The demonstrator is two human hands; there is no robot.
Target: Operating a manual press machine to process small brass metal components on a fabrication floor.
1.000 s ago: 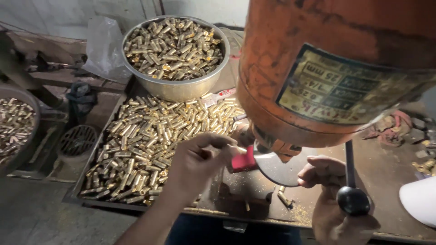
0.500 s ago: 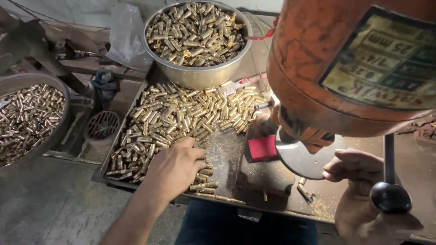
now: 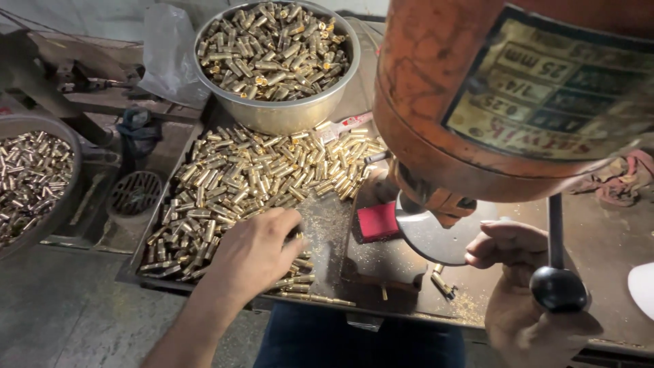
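Note:
My left hand (image 3: 253,253) lies palm down on the near edge of a heap of small brass tube pieces (image 3: 252,177) spread on a dark metal tray (image 3: 146,272); its fingertips are hidden among the pieces, so what it grips cannot be seen. My right hand (image 3: 521,286) sits under the big orange machine body (image 3: 490,88), fingers curled beside the lever rod with a black ball knob (image 3: 558,289). A red block (image 3: 379,222) and a round grey metal plate (image 3: 432,235) sit below the machine's spindle.
A steel bowl (image 3: 279,114) full of brass pieces stands at the back of the tray. Another bowl of pieces (image 3: 30,180) is at the left edge. A round grate (image 3: 135,193), a plastic bag (image 3: 167,51) and rags (image 3: 623,174) lie around. Grey floor below.
My left hand left the red block under the machine and moved left and down onto the brass heap. The camera view shifted closer; my right hand stayed by the lever.

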